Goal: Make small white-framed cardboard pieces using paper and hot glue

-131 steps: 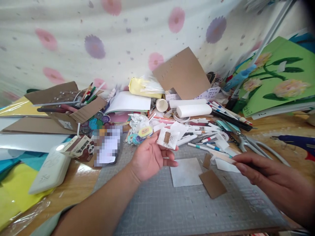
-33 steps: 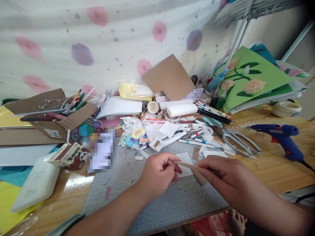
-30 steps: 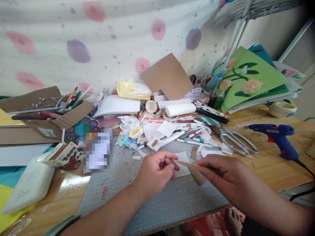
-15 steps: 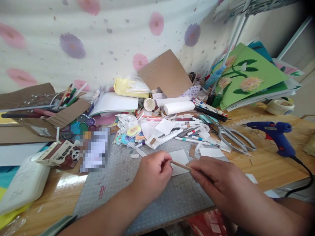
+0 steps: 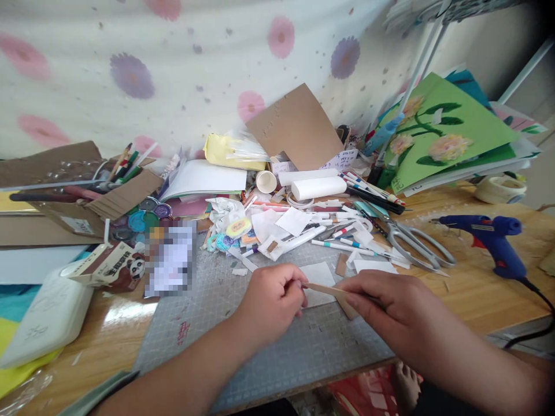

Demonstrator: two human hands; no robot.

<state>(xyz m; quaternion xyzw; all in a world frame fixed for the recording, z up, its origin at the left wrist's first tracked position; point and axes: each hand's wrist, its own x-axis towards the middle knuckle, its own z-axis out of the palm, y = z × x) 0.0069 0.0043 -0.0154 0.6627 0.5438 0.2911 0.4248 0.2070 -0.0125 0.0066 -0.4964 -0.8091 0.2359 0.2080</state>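
Note:
A thin brown strip of cardboard (image 5: 323,288) spans the gap between my two hands, above the grey cutting mat (image 5: 208,346). Its left end is pinched between the thumb and fingers of my left hand (image 5: 274,300). My right hand (image 5: 390,306) grips the other end, with the thumb lying along it. A brown flap, probably part of the same cardboard, shows below the right fingers. Beneath the strip lies a white sheet of paper (image 5: 318,274). Just beyond the right hand is a small brown cardboard piece (image 5: 341,264).
Scissors (image 5: 420,245) and a blue glue gun (image 5: 485,231) lie to the right. Paper scraps and markers (image 5: 342,244) crowd the back of the mat. A milk carton (image 5: 106,266) and a white case (image 5: 50,318) stand at left. Behind leans a cardboard sheet (image 5: 297,127).
The strip's right end has turned, so a brown flap now shows below my right fingers. My left fingers have shifted slightly. The whole view has moved a little.

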